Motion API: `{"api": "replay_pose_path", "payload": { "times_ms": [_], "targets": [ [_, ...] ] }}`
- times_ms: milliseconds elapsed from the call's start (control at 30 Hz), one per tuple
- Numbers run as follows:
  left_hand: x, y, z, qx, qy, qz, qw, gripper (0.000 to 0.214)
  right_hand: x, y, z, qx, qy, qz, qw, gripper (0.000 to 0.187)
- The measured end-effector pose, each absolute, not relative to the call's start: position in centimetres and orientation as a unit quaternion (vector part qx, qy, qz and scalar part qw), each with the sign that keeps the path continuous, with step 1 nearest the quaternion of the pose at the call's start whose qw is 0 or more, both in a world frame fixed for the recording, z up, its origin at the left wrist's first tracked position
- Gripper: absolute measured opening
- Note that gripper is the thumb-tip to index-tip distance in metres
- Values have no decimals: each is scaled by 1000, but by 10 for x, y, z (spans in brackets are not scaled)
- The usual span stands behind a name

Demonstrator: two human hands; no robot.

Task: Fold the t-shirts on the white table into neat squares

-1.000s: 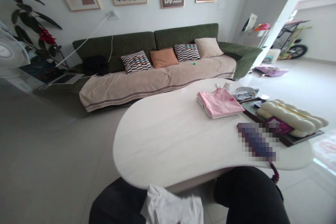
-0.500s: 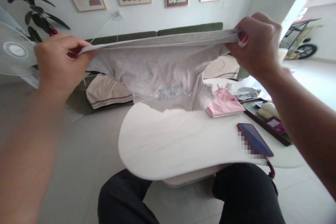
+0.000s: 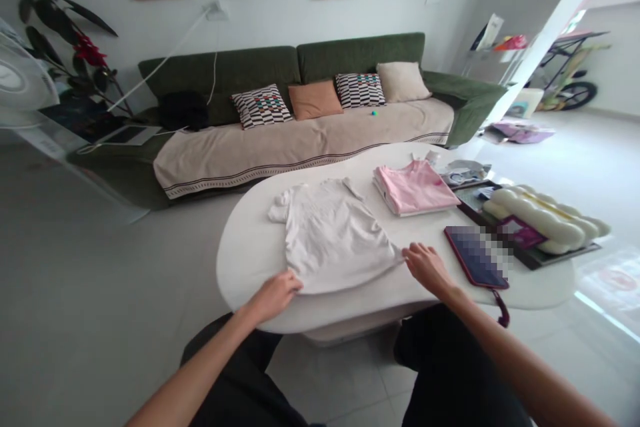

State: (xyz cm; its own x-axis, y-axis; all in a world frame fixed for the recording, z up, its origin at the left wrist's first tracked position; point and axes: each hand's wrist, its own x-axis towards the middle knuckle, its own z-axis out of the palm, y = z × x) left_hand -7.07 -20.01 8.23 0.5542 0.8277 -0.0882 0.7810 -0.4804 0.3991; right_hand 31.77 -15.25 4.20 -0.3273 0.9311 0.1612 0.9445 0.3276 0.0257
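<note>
A white T-shirt lies spread flat on the white oval table, neck away from me. My left hand pinches the hem's left corner at the near table edge. My right hand pinches the hem's right corner. Both hands have their fingers closed on the fabric. To the right of the shirt lies a folded pink garment.
A phone with a red strap lies right of my right hand. A dark tray with a cream ridged object sits at the table's right end. A green sofa with cushions stands behind. My knees are under the table.
Half a second ago both hands held the shirt stretched up in the air; now they have brought it down and laid it flat on the table.
</note>
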Motion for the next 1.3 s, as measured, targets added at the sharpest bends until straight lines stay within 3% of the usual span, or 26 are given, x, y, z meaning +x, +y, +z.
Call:
{"api": "replay_pose_path", "payload": {
  "times_ms": [133, 300, 467, 700, 933, 1133, 1300],
  "targets": [
    [-71, -193, 59, 851, 447, 88, 262, 21, 330, -166, 22, -594, -802, 24, 59, 20],
    [-67, -110, 57, 793, 560, 210, 118, 34, 277, -138, 38, -564, -809, 72, 149, 27],
    [-45, -70, 14, 786, 603, 128, 48, 45, 225, -108, 12, -515, -842, 64, 149, 37],
    [-42, -105, -7, 752, 650, 106, 15, 58, 259, -138, -33, -630, -764, 4, 137, 55],
    [-55, -43, 29, 760, 626, 176, -17, 35, 269, -73, 19, -615, -754, 125, 195, 34],
    [-61, 17, 2, 770, 631, 90, 31, 48, 245, 49, 36, -669, -711, 75, 202, 30],
    [-68, 15, -22, 749, 655, 95, 15, 55, 228, 83, 13, -704, -687, 67, 165, 34]
  ]
}}
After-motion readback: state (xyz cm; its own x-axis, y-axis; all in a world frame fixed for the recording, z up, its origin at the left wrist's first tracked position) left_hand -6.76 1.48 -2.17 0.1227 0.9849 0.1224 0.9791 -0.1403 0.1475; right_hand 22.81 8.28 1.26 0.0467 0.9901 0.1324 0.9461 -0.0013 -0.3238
